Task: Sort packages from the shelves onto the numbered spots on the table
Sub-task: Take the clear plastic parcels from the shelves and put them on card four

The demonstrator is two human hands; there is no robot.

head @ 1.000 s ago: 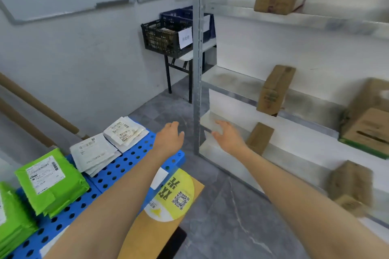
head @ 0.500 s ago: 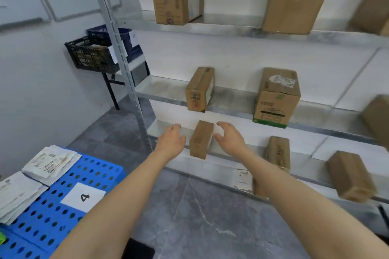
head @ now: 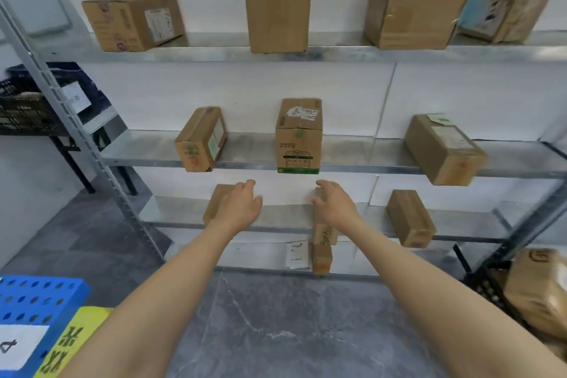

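Mostly boxy cardboard packages (head: 299,135), dull metal shelves (head: 362,149)

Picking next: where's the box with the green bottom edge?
Head view, centre: green-edged box on the middle shelf, above the left hand and right hand.

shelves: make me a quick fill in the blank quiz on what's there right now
1. The top shelf holds ___ boxes.
2. The green-based box stands on the ___ shelf.
3. The label on the blue table shows the number ___.

Missing words: four; middle; 4
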